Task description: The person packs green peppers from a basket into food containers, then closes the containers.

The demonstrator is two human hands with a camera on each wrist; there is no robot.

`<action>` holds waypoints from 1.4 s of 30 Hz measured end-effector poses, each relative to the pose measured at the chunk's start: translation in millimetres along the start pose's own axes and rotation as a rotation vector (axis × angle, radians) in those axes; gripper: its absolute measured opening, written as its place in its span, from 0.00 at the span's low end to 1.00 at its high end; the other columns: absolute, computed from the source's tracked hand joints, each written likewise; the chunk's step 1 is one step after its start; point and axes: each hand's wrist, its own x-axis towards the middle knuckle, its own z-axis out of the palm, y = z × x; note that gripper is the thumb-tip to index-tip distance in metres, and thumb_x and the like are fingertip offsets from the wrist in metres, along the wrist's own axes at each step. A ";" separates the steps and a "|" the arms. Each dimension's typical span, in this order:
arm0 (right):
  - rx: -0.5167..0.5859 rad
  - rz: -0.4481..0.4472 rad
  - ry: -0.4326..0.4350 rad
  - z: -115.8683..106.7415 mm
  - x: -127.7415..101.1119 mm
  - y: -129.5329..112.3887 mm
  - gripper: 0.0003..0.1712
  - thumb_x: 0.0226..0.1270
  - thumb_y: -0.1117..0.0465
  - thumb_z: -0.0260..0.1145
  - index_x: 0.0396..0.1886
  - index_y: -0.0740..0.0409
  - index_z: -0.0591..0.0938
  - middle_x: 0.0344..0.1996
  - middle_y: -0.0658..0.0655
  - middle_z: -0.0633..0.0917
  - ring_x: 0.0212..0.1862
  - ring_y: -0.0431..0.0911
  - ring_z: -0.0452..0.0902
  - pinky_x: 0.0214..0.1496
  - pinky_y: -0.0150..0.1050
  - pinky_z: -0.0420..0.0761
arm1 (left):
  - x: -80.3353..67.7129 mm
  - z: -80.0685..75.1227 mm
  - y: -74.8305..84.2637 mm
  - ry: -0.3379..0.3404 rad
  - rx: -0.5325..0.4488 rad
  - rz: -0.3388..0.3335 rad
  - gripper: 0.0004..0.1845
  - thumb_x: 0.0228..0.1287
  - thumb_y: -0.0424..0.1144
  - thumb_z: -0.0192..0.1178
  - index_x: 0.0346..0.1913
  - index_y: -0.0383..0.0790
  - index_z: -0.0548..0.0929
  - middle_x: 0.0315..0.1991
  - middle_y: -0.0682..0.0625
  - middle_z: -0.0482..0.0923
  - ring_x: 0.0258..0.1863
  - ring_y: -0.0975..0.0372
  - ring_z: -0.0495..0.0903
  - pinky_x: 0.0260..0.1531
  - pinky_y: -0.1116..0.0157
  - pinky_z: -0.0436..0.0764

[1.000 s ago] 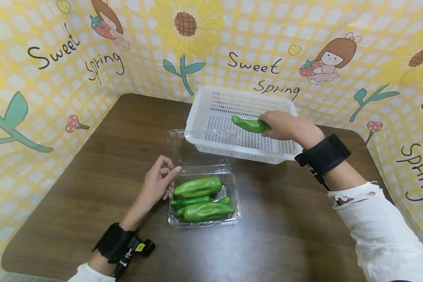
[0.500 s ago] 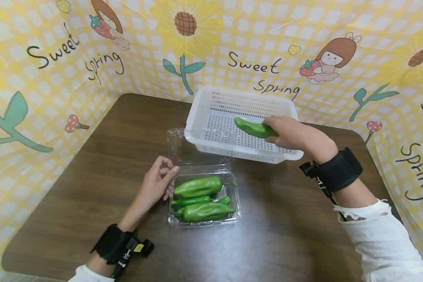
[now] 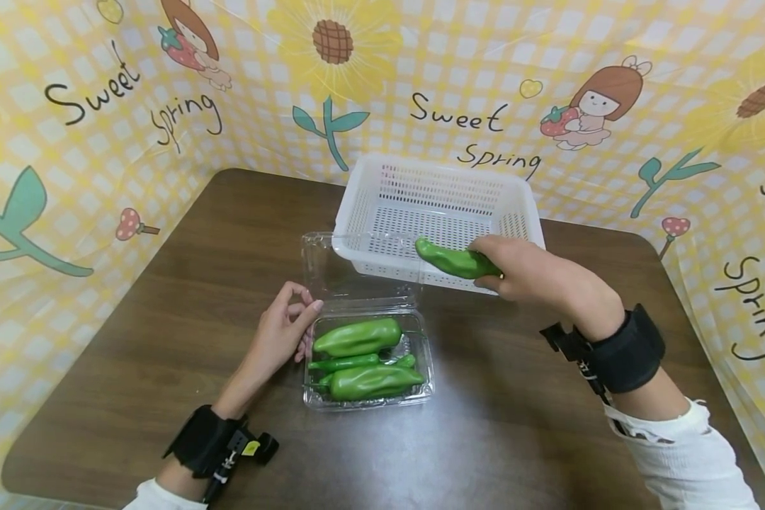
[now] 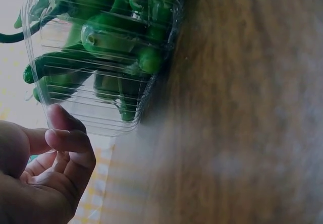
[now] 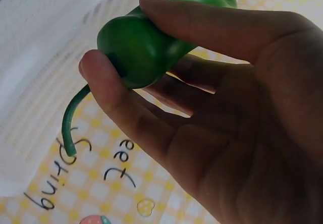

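Note:
My right hand [image 3: 535, 276] grips a green pepper [image 3: 449, 261] between thumb and fingers, over the near rim of the white basket [image 3: 350, 202]. Its curved stem shows in the right wrist view, where the fingers hold the stem-end pepper body [image 5: 136, 47]. At the table's middle, a clear plastic clamshell box [image 3: 368, 406] lies with its lid [image 3: 357, 276] raised toward the basket. Several green peppers [image 3: 360, 336] lie inside it. My left hand [image 3: 277, 333] pinches the box's left edge near the hinge, with thumb and fingertips at the rim in the left wrist view.
The perforated white basket stands at the back of the brown table [image 3: 185, 297], its visible floor bare. The clear lid overlaps the basket's front left corner in the head view. A yellow checked cloth [image 3: 261, 127] hangs around the table's back and sides.
My right hand has drawn the pepper from over the basket's inside toward me, to its near rim. The left hand and the box stay in place.

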 end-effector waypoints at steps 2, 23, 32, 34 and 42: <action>0.006 -0.027 0.008 5.0 -1.8 -4.5 0.14 0.66 0.66 0.68 0.50 0.62 0.78 0.38 0.54 0.79 0.38 0.47 0.73 0.43 0.45 0.76 | -0.1 0.1 0.0 0.000 0.000 0.000 0.13 0.76 0.46 0.54 0.48 0.40 0.66 0.21 0.36 0.77 0.08 0.53 0.74 0.07 0.58 0.75; 0.106 -0.205 -0.012 56.5 -0.1 -41.7 0.16 0.64 0.67 0.69 0.49 0.59 0.74 0.36 0.51 0.79 0.35 0.41 0.73 0.39 0.36 0.77 | -2.0 1.8 -0.7 -0.003 -0.027 0.008 0.14 0.76 0.47 0.53 0.47 0.40 0.65 0.21 0.36 0.76 0.08 0.55 0.74 0.07 0.56 0.75; 0.113 -0.209 -0.091 69.9 7.3 -61.7 0.17 0.67 0.64 0.68 0.52 0.56 0.73 0.43 0.51 0.77 0.41 0.42 0.75 0.45 0.39 0.79 | -1.3 1.9 0.1 -0.003 -0.025 0.018 0.12 0.77 0.45 0.53 0.47 0.40 0.65 0.22 0.35 0.76 0.08 0.55 0.74 0.07 0.57 0.74; 0.119 -0.209 -0.114 73.0 9.3 -64.9 0.18 0.67 0.63 0.68 0.54 0.56 0.73 0.45 0.52 0.77 0.42 0.42 0.76 0.47 0.39 0.80 | -1.3 2.1 0.3 -0.005 -0.022 0.015 0.12 0.77 0.45 0.53 0.48 0.41 0.65 0.22 0.35 0.76 0.08 0.55 0.73 0.07 0.57 0.74; 0.105 -0.184 -0.182 82.2 15.1 -74.3 0.20 0.68 0.59 0.68 0.57 0.57 0.74 0.49 0.53 0.76 0.44 0.44 0.78 0.50 0.40 0.80 | -0.2 2.4 0.3 -0.005 -0.024 0.020 0.12 0.77 0.46 0.52 0.48 0.41 0.65 0.21 0.36 0.75 0.08 0.56 0.73 0.07 0.58 0.74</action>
